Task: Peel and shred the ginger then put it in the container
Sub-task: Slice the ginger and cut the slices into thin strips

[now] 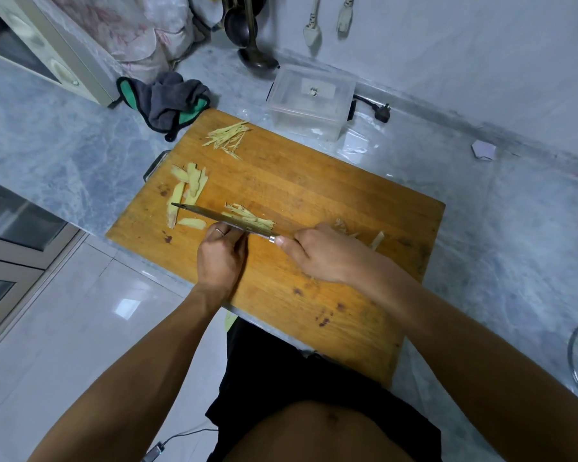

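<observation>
Head view: the knife (pixel 221 219) is held in the right hand's (pixel 321 253) grip, ginger slices (pixel 247 217) are pinned mid-board by the left hand's (pixel 221 250) curled fingers for shredding, the container (pixel 309 101) kept far, beyond the cutting board (pixel 314 195).

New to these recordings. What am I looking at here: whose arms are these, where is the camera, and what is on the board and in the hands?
There is no machine. A person is working with bare hands, and the single picture comes from a wide-angle camera on their head, looking down.

The right hand grips the handle of a knife, whose blade lies across a small bundle of ginger strips. The left hand rests by the blade with fingers curled; what they hold is hidden.

On the wooden cutting board also lie uncut ginger slices and a pile of finished shreds. Beyond the board stands a clear plastic container, and beside it a grey and green cloth, all on a marble counter.
</observation>
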A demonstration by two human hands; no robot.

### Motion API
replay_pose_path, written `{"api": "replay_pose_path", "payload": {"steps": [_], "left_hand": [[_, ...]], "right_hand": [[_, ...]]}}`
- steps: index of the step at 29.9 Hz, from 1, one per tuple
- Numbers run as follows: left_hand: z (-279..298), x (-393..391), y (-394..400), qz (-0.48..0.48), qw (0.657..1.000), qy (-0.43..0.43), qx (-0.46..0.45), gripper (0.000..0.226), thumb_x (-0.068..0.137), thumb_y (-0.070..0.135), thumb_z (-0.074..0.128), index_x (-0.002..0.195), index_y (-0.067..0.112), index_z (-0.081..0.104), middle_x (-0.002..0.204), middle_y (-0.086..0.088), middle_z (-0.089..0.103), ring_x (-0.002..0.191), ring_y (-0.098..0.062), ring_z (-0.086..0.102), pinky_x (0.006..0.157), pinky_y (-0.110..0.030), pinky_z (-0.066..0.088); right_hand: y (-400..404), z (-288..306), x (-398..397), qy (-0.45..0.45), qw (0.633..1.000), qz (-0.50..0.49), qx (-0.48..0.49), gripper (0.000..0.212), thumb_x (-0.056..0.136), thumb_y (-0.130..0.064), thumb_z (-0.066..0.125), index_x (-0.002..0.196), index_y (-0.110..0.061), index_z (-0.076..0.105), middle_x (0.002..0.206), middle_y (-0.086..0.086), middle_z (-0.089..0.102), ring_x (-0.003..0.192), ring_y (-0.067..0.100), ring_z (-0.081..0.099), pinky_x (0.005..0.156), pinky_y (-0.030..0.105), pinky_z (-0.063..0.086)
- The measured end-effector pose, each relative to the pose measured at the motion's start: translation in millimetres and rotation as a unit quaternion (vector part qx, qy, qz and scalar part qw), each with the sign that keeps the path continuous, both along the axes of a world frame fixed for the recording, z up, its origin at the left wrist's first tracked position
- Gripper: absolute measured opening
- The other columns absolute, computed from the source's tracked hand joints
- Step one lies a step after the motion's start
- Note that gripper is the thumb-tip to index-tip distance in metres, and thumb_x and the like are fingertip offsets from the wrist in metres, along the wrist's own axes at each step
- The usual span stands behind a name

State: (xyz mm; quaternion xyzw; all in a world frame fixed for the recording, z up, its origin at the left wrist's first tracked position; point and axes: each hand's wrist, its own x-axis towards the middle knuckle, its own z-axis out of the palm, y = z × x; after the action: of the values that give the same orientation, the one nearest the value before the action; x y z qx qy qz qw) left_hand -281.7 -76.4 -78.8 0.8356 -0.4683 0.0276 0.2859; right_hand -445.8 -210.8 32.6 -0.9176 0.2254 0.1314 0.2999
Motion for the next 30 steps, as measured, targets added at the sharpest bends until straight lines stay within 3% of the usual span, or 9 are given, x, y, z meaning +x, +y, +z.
{"api": "replay_pose_path", "payload": {"steps": [4,14,23,26,30], "left_hand": [[0.8,-0.1,1.3,0.006,1.0,0.002,0.007,0.019,0.084,0.005,0.066,0.1,0.007,0.076,0.092,-0.015,0.07,0.086,-0.034,0.064,0.063,-0.035,0.055],[-2.9,1.2,0.2,0.006,1.0,-0.003,0.008,0.024,0.079,-0.003,0.071,0.1,0.007,0.076,0.093,-0.015,0.071,0.086,-0.035,0.066,0.061,-0.039,0.058],[-1.9,0.3,-0.6,0.01,1.0,-0.008,-0.007,0.022,0.076,-0.005,0.07,0.094,0.005,0.077,0.091,-0.016,0.071,0.084,-0.036,0.067,0.061,-0.037,0.056],[-1.1,-0.5,-0.9,0.019,1.0,-0.007,-0.005,0.023,0.072,-0.007,0.073,0.091,0.005,0.076,0.087,-0.017,0.071,0.081,-0.036,0.067,0.06,-0.036,0.056],[1.8,-2.2,-0.9,0.015,1.0,-0.007,-0.016,0.02,0.069,-0.009,0.073,0.085,0.003,0.076,0.085,-0.016,0.07,0.081,-0.034,0.067,0.057,-0.033,0.053]], "right_hand": [[-7.7,5.1,0.0,0.015,1.0,0.002,0.01,0.065,0.105,-0.053,0.023,0.073,-0.005,0.054,0.063,0.009,0.047,0.052,0.023,0.044,0.057,0.035,0.041],[-4.9,-6.8,-2.6,0.012,1.0,-0.001,0.009,0.064,0.104,-0.055,0.024,0.071,-0.008,0.052,0.063,0.007,0.047,0.051,0.023,0.045,0.051,0.031,0.036],[-3.1,-9.3,0.8,0.001,1.0,0.002,0.015,0.06,0.105,-0.053,0.025,0.068,-0.012,0.048,0.061,0.006,0.047,0.051,0.024,0.048,0.053,0.039,0.045],[0.9,-12.5,7.0,0.006,1.0,0.005,0.001,0.06,0.104,-0.056,0.023,0.07,-0.014,0.049,0.067,0.006,0.052,0.057,0.024,0.053,0.054,0.036,0.047],[6.1,-16.8,20.6,0.002,1.0,0.008,-0.012,0.061,0.104,-0.056,0.024,0.081,-0.01,0.056,0.077,0.01,0.057,0.063,0.025,0.055,0.049,0.031,0.037]]}}
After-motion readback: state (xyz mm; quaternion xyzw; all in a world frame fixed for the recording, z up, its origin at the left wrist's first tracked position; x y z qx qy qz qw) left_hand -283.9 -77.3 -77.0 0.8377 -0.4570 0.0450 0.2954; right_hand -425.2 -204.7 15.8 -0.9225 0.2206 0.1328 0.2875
